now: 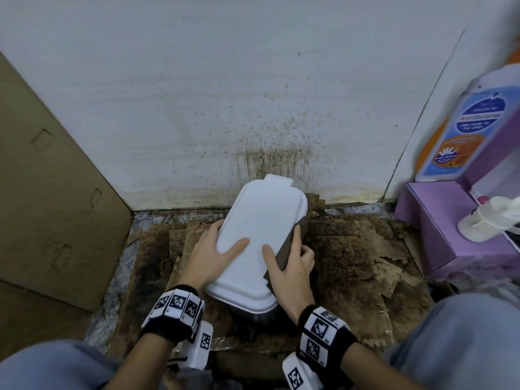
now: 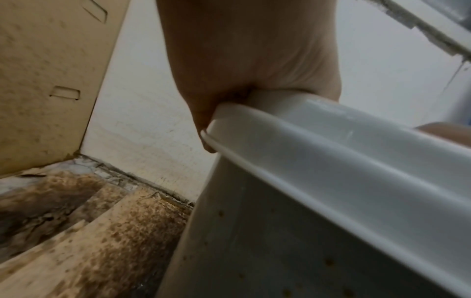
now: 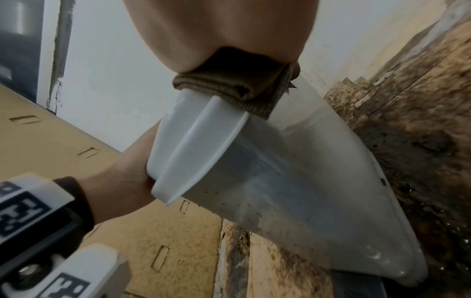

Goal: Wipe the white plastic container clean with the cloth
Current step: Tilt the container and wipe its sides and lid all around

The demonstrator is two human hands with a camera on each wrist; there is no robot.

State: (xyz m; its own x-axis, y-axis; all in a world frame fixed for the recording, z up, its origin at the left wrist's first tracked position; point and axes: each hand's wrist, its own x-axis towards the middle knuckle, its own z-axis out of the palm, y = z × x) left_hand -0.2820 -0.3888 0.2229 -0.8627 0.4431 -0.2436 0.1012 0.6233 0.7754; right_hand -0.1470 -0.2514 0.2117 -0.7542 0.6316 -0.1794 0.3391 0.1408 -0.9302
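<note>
A white plastic container [image 1: 261, 226] with its lid on is held tilted above stained cardboard. My left hand [image 1: 209, 251] grips its left rim, thumb lying on the lid. My right hand [image 1: 292, 266] presses a dark brown cloth [image 1: 284, 250] against the container's right side, thumb on the lid. In the left wrist view the palm [image 2: 249, 60] wraps the container's rim [image 2: 331, 181], and small brown specks dot the wall below. In the right wrist view the folded cloth [image 3: 237, 88] is pinched under the palm [image 3: 216, 30] on the container's edge [image 3: 280, 181].
Stained, torn cardboard [image 1: 351, 249] covers the floor. A white wall [image 1: 197, 94] with brown splatter stands close behind. A cardboard panel [image 1: 50, 192] leans at the left. A purple box [image 1: 439, 229] with a white pump dispenser [image 1: 489, 218] and a blue-labelled bottle [image 1: 464, 130] stands at the right.
</note>
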